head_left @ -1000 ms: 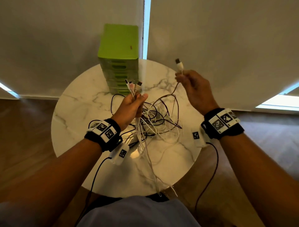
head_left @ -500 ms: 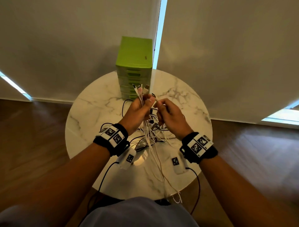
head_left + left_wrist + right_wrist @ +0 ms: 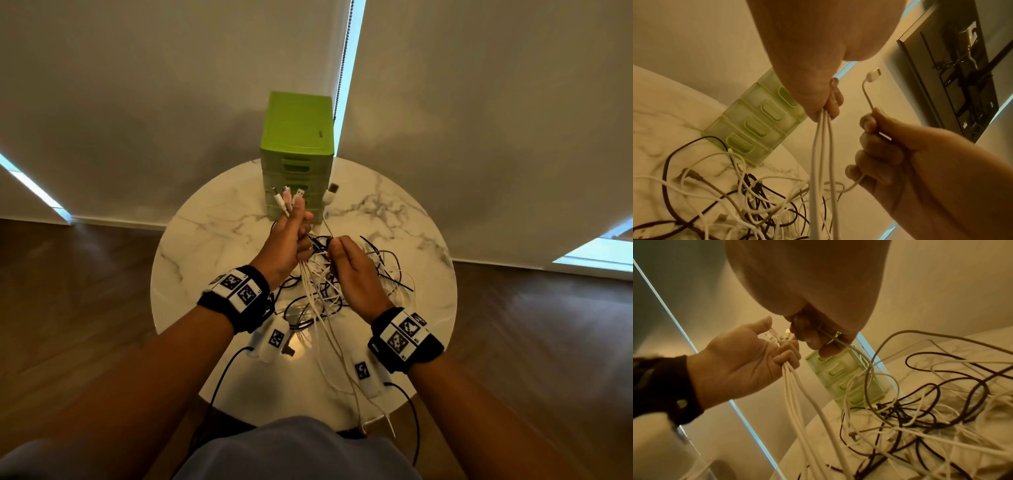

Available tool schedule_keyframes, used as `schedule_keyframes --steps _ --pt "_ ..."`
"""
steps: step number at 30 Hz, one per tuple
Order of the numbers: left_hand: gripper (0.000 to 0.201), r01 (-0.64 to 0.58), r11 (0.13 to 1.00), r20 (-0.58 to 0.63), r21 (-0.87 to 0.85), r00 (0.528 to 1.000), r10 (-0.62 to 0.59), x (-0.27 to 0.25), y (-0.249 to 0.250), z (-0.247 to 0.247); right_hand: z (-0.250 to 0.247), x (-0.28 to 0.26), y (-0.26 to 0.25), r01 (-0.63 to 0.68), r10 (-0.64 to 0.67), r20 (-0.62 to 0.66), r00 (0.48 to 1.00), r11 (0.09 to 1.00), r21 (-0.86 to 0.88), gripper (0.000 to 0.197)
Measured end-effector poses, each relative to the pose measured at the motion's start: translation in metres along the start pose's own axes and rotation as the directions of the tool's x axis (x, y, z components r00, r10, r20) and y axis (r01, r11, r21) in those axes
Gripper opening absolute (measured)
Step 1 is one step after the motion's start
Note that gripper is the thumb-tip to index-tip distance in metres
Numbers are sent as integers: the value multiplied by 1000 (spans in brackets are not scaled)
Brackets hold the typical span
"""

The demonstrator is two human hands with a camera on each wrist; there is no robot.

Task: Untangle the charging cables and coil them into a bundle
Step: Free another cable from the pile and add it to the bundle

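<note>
The charging cables (image 3: 322,291) lie mostly in a loose black-and-white tangle on the round marble table (image 3: 212,246), right in front of me, with several strands drawn up off the heap into my hands. Starting at the left, my left hand (image 3: 287,240) is held above the table with its fingers curled round a bunch of white cables (image 3: 823,146); their plug ends (image 3: 287,198) stick up past my thumb, and the cords hang straight down from my fist toward the table's near edge. Just beside it, close but not touching as far as I can tell, my right hand (image 3: 352,270) is curled round a single white cable (image 3: 867,95). That cable rises out of the top of my fist and ends in a white USB plug (image 3: 329,196), while its lower part runs out under my fingers into the tangle. Behind both hands, at the far side of the table, stands a green drawer unit (image 3: 297,137). Further right, loops of black and white cord spread across the marble.
</note>
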State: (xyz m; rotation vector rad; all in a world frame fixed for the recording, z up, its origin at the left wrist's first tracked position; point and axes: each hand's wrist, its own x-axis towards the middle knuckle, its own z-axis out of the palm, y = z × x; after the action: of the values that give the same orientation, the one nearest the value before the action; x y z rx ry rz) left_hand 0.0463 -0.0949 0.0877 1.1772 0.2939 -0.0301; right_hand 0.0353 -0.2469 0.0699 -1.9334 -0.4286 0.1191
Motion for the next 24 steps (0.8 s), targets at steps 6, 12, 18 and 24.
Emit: schedule_keyframes --steps 6,12,18,24 --pt "61 -56 985 48 166 998 49 -4 -3 6 -8 13 -6 73 -70 29 997 989 -131 29" --pt "39 -70 967 -10 246 997 75 -8 -5 12 -4 10 -9 108 -93 114 989 985 -133 26" --pt "40 -152 965 -123 216 976 181 -5 0 6 2 2 12 90 -45 240 970 979 -181 42" --pt "44 -175 971 -138 -163 978 153 3 38 -12 -9 -5 70 65 35 367 929 965 -255 35"
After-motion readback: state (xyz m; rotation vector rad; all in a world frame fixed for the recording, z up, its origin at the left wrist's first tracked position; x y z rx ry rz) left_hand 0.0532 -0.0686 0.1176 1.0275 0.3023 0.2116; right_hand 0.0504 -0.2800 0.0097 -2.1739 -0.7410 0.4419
